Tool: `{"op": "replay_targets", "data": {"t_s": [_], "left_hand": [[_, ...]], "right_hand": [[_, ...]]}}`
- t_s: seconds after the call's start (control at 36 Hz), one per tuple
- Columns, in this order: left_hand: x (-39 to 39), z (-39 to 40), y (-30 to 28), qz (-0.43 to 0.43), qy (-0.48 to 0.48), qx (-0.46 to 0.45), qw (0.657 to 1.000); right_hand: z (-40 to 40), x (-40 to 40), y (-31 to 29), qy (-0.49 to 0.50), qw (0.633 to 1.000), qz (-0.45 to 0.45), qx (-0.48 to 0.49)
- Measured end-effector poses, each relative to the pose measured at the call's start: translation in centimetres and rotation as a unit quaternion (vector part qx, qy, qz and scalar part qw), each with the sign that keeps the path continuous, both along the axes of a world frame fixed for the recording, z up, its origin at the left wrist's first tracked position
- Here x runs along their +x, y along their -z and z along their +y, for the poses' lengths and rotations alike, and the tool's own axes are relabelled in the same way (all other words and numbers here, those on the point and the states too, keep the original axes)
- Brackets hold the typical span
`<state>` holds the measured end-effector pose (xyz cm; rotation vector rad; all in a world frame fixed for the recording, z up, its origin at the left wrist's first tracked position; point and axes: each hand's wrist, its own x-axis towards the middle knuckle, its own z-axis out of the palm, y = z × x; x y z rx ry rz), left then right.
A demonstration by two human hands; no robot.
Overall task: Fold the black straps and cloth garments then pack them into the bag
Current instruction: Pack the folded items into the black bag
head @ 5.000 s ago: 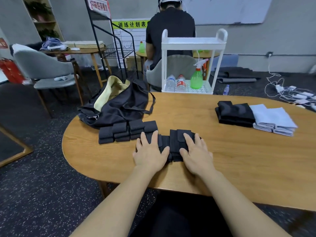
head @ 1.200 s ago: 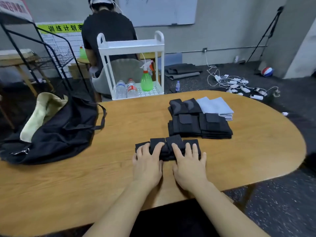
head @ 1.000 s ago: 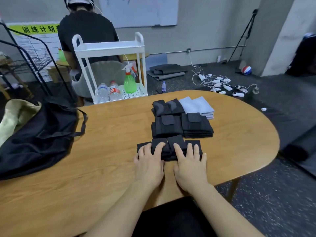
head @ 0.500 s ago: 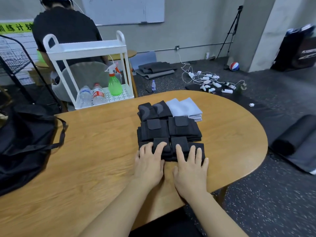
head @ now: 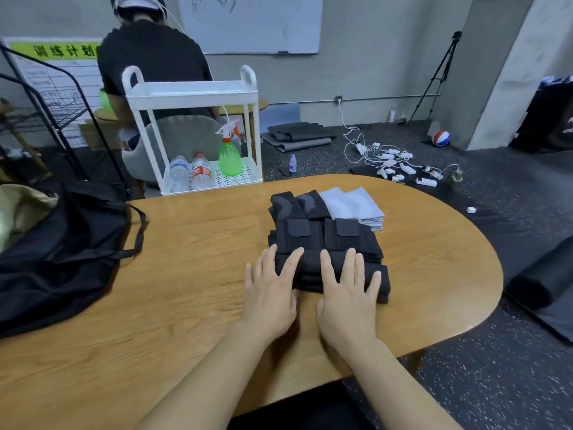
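A row of folded black straps [head: 313, 268] lies near the table's front edge, pressed up against a second stack of folded black straps [head: 322, 237] behind it. My left hand [head: 271, 288] and my right hand [head: 348, 290] lie flat side by side on the near row, fingers straight. Behind the stacks sit folded black cloth [head: 297, 204] and folded grey cloth [head: 355, 206]. The black bag [head: 62, 252] lies open at the table's left, its pale lining showing.
The oval wooden table [head: 186, 305] ends close to the right of the stacks. A white trolley [head: 192, 94] with bottles and a green spray bottle [head: 229, 153] stands behind it, and a person sits beyond. Cables and rolled black mats lie on the floor.
Both hands have slid the near row of straps to the right and away from me until it meets the other folded stack. The bag is now further to my left.
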<state>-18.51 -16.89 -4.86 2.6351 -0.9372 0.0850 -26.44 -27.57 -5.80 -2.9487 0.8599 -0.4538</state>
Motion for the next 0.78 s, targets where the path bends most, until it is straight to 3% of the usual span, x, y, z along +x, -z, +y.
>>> {"op": "replay_targets", "data": {"t_s": [0.28, 0.47, 0.61, 0.78], "left_hand": [[2.8, 11.0, -3.2, -0.009, -0.096, 0.021, 0.995], [5.5, 20.0, -4.6, -0.034, -0.181, 0.051, 0.982], [7.5, 26.2, -5.0, -0.050, -0.229, 0.045, 0.971], [10.8, 32.7, -5.7, -0.082, -0.265, 0.030, 0.960]], "right_hand": [[9.5, 6.0, -2.7, -0.163, 0.986, -0.015, -0.023], [16.5, 9.7, -5.4, -0.285, 0.954, 0.088, -0.022], [21.4, 13.2, -5.7, -0.342, 0.939, 0.031, -0.038], [26.7, 18.0, -7.6, -0.439, 0.895, -0.008, -0.077]]}}
